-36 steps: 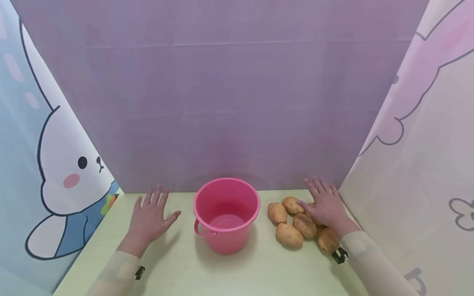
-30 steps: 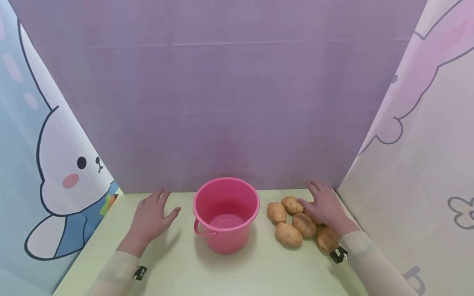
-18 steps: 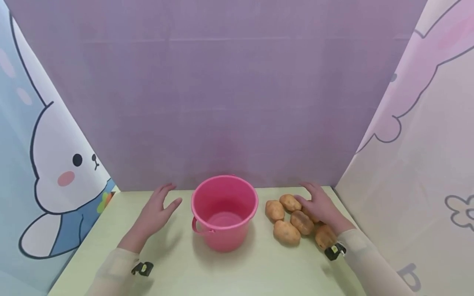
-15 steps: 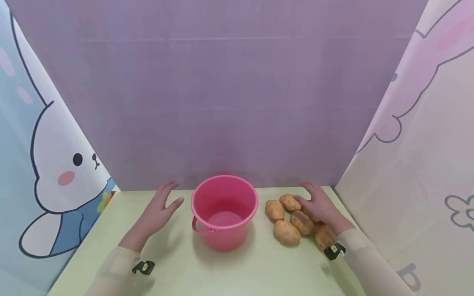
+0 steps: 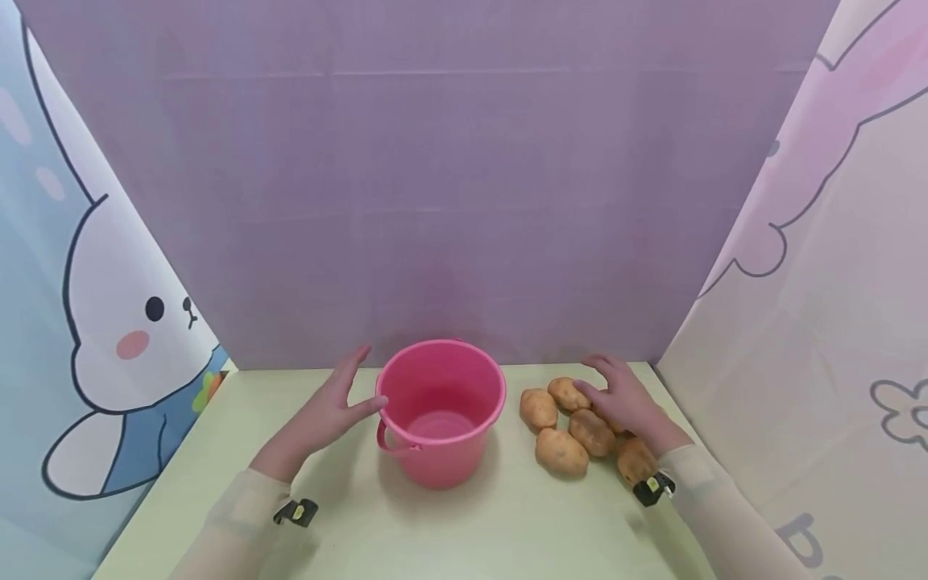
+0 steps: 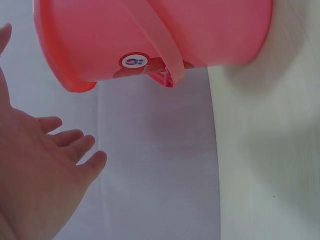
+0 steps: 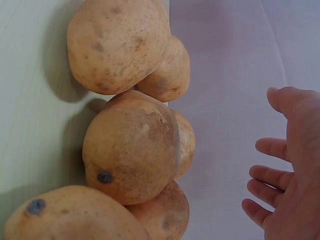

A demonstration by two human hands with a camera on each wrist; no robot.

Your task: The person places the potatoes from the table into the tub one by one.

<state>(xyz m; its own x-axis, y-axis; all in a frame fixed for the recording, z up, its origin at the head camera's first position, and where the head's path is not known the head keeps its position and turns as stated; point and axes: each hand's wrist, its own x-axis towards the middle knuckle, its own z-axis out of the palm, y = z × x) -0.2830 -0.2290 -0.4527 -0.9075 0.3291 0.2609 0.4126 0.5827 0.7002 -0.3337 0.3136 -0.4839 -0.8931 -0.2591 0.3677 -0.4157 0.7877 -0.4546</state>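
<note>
A pink plastic bucket (image 5: 444, 469) stands upright on the table, its inside bare and its handle (image 6: 162, 42) hanging down the side. My left hand (image 5: 322, 415) is at the bucket's left, fingers spread; the thumb overlaps the rim in the head view, but the left wrist view shows a gap. Several potatoes (image 5: 561, 453) lie clustered right of the bucket. Over the far right of that cluster hovers my right hand (image 5: 629, 403), thumb apart from the fingers and nothing held. It partly hides one potato. In the right wrist view the potatoes (image 7: 132, 150) sit apart from the fingers.
The pale table (image 5: 406, 544) ends at a purple cloth backdrop (image 5: 464, 201). Printed cloth walls rise on both sides, a rabbit figure (image 5: 130, 282) on the left one. Dark wrist cameras are strapped to both wrists.
My left hand has moved right towards the bucket and turned its palm inward. My right hand's fingers have bent a little; that hand stays above the potatoes. Bucket and potatoes keep their places.
</note>
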